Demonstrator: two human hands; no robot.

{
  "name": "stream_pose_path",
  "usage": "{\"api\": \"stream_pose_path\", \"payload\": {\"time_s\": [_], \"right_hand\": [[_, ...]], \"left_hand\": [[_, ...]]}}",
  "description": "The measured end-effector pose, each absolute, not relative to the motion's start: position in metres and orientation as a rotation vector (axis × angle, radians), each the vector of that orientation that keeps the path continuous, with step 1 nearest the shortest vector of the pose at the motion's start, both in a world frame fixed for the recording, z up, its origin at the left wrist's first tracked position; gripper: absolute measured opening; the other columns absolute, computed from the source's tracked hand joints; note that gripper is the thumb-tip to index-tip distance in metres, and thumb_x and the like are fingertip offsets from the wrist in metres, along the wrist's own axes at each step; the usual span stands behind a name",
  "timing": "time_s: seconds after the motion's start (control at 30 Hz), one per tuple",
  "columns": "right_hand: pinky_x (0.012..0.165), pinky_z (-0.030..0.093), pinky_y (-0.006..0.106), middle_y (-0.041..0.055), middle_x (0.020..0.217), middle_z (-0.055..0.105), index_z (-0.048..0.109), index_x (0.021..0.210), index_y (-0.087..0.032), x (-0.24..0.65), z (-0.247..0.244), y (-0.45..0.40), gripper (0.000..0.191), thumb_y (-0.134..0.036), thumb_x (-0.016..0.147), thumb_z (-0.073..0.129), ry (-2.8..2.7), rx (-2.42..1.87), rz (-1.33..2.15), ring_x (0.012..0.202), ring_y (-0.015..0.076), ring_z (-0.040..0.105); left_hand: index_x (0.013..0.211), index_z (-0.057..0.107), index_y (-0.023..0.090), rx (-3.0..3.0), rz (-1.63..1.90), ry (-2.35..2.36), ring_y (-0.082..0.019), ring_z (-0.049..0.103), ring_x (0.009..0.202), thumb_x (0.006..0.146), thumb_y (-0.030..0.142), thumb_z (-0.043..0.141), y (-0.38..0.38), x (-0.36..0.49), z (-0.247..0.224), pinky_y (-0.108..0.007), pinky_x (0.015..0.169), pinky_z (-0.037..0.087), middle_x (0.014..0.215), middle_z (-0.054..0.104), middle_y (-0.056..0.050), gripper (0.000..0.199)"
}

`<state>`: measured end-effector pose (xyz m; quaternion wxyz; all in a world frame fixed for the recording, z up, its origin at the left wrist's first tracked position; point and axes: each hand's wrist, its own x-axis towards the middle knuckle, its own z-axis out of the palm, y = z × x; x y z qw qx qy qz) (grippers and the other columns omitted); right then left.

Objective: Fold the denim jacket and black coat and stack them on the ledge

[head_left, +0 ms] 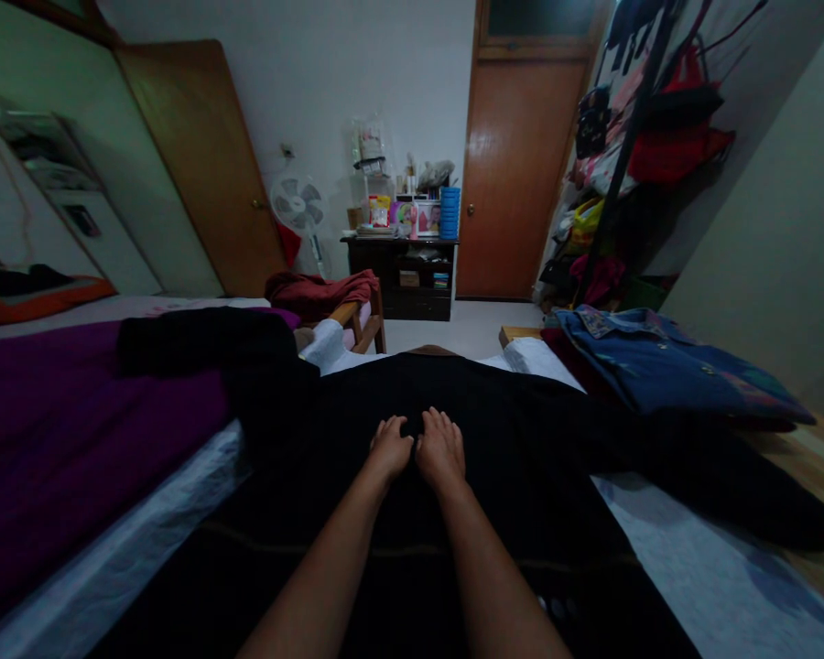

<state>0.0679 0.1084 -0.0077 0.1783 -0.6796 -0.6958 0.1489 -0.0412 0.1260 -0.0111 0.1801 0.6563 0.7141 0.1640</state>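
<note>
Bare hands [390, 448] [442, 450]; uncovered forearms [340, 549]

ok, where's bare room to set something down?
Pale bedding between the body of the black garment and its right-side sleeve; also floor before the dark cabinet. Crowded: cabinet top, and mid-garment, under left hand and right hand.

Overall illumination was low, with a cool cast. The light source lay outside the field of view. The rear wall [398, 64] registered as a broad pale area, and the far door [522, 156] returned a soft, diffuse sheen on its upper part. The black garment [508, 412] was underexposed; most fold detail merged into near-uniform darkness. A soft shadow fell on the pale cover [673, 531] at lower right. The left hand [390, 448] and right hand [440, 450] were dimly lit, with slightly soft finger detail. Wide-angle distortion tilted the left door [199, 156] and dark pole [619, 174].
</note>
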Motion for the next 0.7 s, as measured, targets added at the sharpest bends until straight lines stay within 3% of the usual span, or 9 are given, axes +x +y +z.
{"api": "stream_pose_path", "payload": {"time_s": [0.13,0.43,0.7], "right_hand": [[0.113,0.015,0.037,0.0039,0.151,0.035,0.043,0.140,-0.018,0.069,-0.010,0.109,0.051,-0.021,0.090,0.038,-1.952,-1.904,0.416,0.140,0.0201,0.025],[0.109,0.024,0.031,0.0044,0.145,0.044,0.051,0.134,-0.019,0.087,-0.007,0.118,0.048,-0.014,0.088,0.039,-1.961,-1.905,0.414,0.134,0.0159,0.035],[0.110,0.024,0.035,0.0041,0.144,0.046,0.055,0.129,-0.019,0.106,0.000,0.118,0.046,-0.014,0.086,0.042,-1.845,-2.071,0.326,0.134,0.0205,0.037]], "left_hand": [[0.137,0.046,0.019,1.965,0.411,2.079,-0.022,0.025,0.142,0.085,0.019,0.041,0.102,-0.034,-0.015,-0.039,0.114,0.022,0.151,0.036,-0.005,0.052],[0.138,0.045,0.023,2.133,0.353,2.096,-0.025,0.028,0.139,0.088,0.028,0.039,0.101,-0.037,-0.010,-0.043,0.112,0.025,0.150,0.038,-0.005,0.051],[0.137,0.046,0.021,2.143,0.368,2.105,-0.027,0.030,0.137,0.089,0.028,0.040,0.101,-0.036,-0.010,-0.044,0.110,0.028,0.148,0.040,-0.006,0.050]]}}
